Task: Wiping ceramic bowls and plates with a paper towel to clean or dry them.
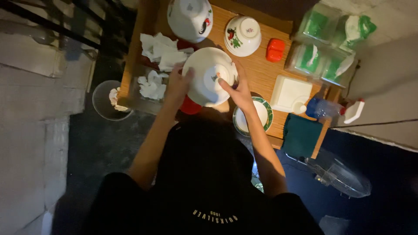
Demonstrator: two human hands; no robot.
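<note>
Two hands: both are on one white bowl [209, 76], held over the near edge of the wooden table [261, 72].
Left hand [177, 85]: it is closed around the left rim of the bowl, with the thumb on the inner side.
Right hand [237, 89]: the fingers are bent onto the right rim and reach into the bowl; I cannot tell if they hold a small thing there.
Bowl position: tilted toward the person, above a red cup [190, 105].
Nearby things: crumpled white tissues [162, 51] lie to the left, two upturned patterned bowls [242, 35] stand behind, and a green-rimmed plate [254, 115] is under the right wrist.
Good handling: I judge the left grip should stay firm on the rim while the right hand works around the inside, so the bowl does not slip onto the cup.
</note>
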